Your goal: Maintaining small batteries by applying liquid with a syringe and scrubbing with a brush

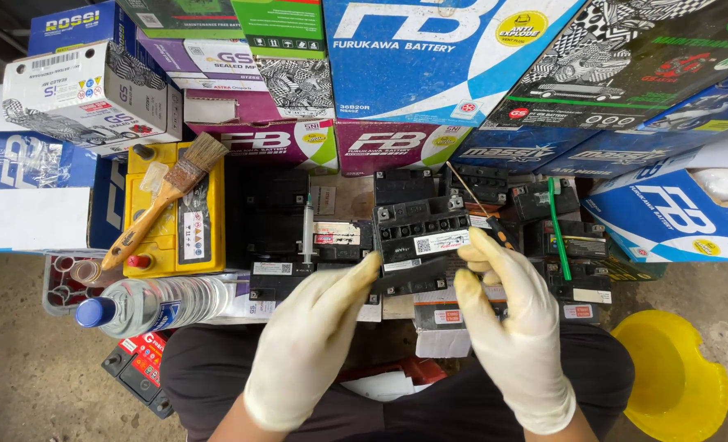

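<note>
Both gloved hands, left hand [311,344] and right hand [515,327], clasp the small black battery [419,237] by its sides; I judge it dense, rigid, slippery against latex.

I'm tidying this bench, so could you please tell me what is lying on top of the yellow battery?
A wooden-handled paintbrush lies diagonally across the yellow battery, bristles toward the boxes, handle past its front-left corner. The brush covers part of the battery's top, so what lies beneath it cannot be seen.

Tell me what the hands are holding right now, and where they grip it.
Both gloved hands hold one small black battery. The left hand grips its lower left edge, the right hand its right side near the white label.
</note>
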